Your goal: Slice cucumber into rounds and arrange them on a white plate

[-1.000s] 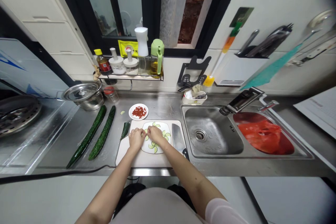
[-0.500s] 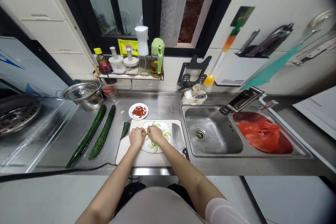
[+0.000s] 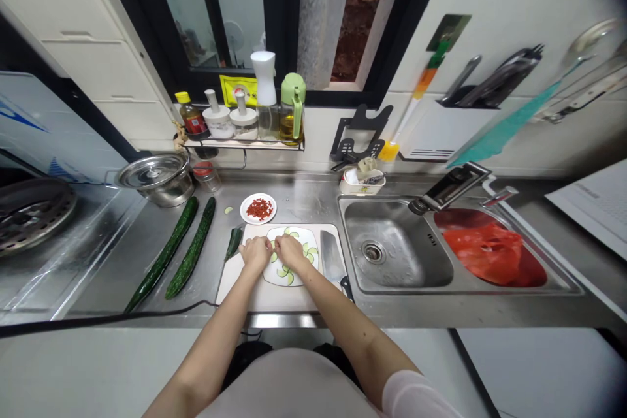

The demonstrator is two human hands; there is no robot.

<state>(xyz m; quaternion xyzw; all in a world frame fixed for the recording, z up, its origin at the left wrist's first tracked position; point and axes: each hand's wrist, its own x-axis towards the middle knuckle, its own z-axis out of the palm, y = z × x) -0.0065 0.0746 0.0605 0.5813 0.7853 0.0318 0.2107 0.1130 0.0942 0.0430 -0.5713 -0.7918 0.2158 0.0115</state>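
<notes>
Head view: the cutting board (image 3: 284, 302) bears the plate (image 3: 270, 278), unmoved. Over it my left hand (image 3: 256, 252) has just curled tighter; my right hand (image 3: 289, 251) stays bent beside it, so I judge I'm working the same spot. Cucumber slices (image 3: 285, 273) fan across the plate; my fingertips (image 3: 269, 246) bunch nearly together, whether pinching one I can't make out.

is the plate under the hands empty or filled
Partly filled: green-edged slices lie on the plate in curved clusters, with bare white between them. The left hand and right hand hide some of it.
</notes>
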